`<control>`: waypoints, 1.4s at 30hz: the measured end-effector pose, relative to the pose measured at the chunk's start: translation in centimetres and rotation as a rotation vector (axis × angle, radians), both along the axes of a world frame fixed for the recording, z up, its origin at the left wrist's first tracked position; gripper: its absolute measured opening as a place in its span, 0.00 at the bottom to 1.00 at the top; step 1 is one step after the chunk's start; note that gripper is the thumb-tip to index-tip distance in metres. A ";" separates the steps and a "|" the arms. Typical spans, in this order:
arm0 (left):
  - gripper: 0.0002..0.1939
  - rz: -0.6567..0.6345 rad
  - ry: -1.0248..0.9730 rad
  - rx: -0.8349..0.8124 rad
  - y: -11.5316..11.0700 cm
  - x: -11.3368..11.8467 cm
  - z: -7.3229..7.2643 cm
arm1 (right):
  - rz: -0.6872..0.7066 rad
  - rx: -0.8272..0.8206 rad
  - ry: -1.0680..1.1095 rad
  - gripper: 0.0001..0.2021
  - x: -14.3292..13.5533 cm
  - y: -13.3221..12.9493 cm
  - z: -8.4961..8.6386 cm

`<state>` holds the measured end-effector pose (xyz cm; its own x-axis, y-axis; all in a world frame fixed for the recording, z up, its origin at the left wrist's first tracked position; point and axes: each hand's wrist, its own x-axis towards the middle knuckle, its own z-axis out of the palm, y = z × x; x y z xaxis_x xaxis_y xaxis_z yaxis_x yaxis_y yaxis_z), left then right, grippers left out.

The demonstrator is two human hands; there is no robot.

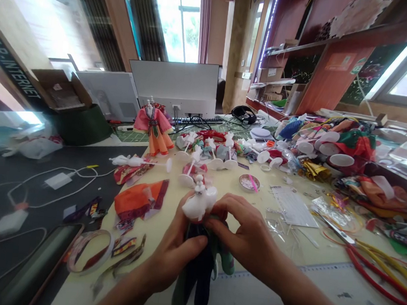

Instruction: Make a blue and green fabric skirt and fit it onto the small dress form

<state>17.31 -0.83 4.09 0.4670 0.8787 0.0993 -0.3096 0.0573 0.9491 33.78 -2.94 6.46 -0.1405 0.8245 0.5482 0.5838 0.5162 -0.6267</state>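
A small doll figure with a white top (198,204) and dark green and navy fabric (196,273) hanging below is held upright over the front middle of the table. My left hand (175,246) wraps round its left side, thumb pressed on the dark fabric. On the right side, my right hand (242,229) pinches at the cloth just under the white part. What lies between those fingertips is hidden.
Orange fabric (140,199) and a tape roll (90,252) lie left. Scissors (370,260) and a plastic sheet (294,205) lie right. White doll stands (210,160), a dressed doll (154,128) and a bead dish (249,182) are behind.
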 end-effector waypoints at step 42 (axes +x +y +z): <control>0.20 0.343 0.120 0.379 -1.2 1.6 1.8 | -0.129 0.202 -0.129 0.05 -0.9 -1.9 0.0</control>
<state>18.88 -2.07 5.92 0.1858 0.8960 0.4032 -0.1381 -0.3825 0.9136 32.84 -4.88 6.46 -0.1212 0.7156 0.6879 0.7209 0.5399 -0.4345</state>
